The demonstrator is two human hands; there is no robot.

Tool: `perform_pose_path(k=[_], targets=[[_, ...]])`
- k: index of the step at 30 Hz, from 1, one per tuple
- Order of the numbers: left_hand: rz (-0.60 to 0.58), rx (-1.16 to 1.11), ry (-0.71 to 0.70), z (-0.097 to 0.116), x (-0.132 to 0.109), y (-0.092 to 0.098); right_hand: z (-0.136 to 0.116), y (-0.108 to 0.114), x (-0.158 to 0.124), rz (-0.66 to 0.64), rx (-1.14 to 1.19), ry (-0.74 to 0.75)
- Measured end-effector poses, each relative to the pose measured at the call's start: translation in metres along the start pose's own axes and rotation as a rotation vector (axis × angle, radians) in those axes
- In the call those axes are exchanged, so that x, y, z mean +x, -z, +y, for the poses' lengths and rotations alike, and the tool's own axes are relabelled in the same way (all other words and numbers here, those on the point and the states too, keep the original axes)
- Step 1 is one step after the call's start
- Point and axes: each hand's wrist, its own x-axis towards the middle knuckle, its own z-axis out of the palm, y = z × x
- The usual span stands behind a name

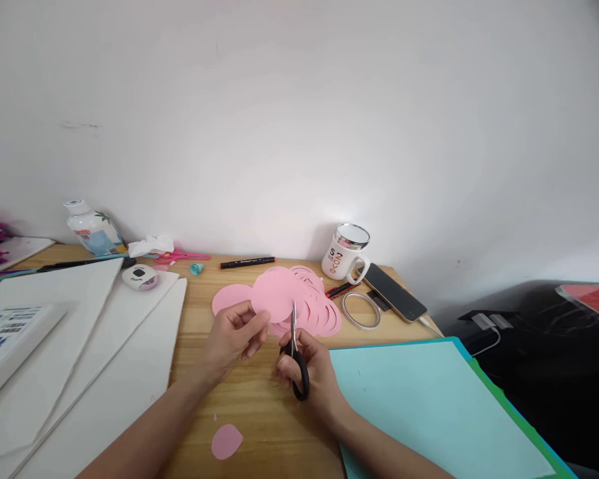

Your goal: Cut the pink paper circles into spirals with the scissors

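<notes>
Between thumb and fingers, my left hand (237, 334) pinches the lower edge of a round pink paper circle (275, 293). My right hand (313, 372) grips black-handled scissors (299, 376), their blades pointing up at the right edge of the circle. The blades look nearly closed, and whether they touch the paper I cannot tell. Behind the held circle lies a pile of cut pink paper (324, 313) with curved slits, and another rounded pink piece (227, 297) is to its left. Nearer me on the wood table lies a small pink petal-shaped piece (226, 442).
A white mug (340, 256), a phone (394, 293) and a tape ring (361, 311) stand or lie at back right. Light blue sheets (419, 399) cover the right front, white sheets (130, 352) the left. A marker (247, 263) and pink scissors (184, 256) lie near the wall.
</notes>
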Motion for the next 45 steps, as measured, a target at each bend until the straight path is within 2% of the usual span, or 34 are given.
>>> perform_pose_path(k=[8, 15, 21, 30, 37, 42, 45], targets=[[-0.090, 0.088, 0.055, -0.0090, -0.0018, 0.0001, -0.0031, -0.0042, -0.0022, -0.073, -0.011, -0.012], [-0.142, 0.175, 0.046, -0.0004, -0.0040, -0.0028, -0.0083, -0.0024, 0.0019, -0.085, 0.001, 0.102], [-0.122, 0.180, 0.037, -0.0041, -0.0028, -0.0003, -0.0072, -0.0025, 0.0024, -0.083, 0.027, 0.108], [-0.069, 0.165, 0.025, -0.0049, -0.0014, 0.0005, -0.0041, 0.0006, 0.0015, -0.061, 0.034, 0.028], [-0.079, 0.144, 0.011, -0.0052, -0.0012, 0.0015, -0.0020, 0.0017, 0.0019, -0.043, 0.013, -0.007], [-0.076, 0.126, 0.036, -0.0027, -0.0018, -0.0003, -0.0049, 0.0009, 0.0021, -0.114, -0.068, -0.053], [-0.062, 0.093, 0.068, -0.0005, -0.0024, -0.0030, -0.0045, 0.0007, 0.0034, -0.187, -0.111, -0.024]])
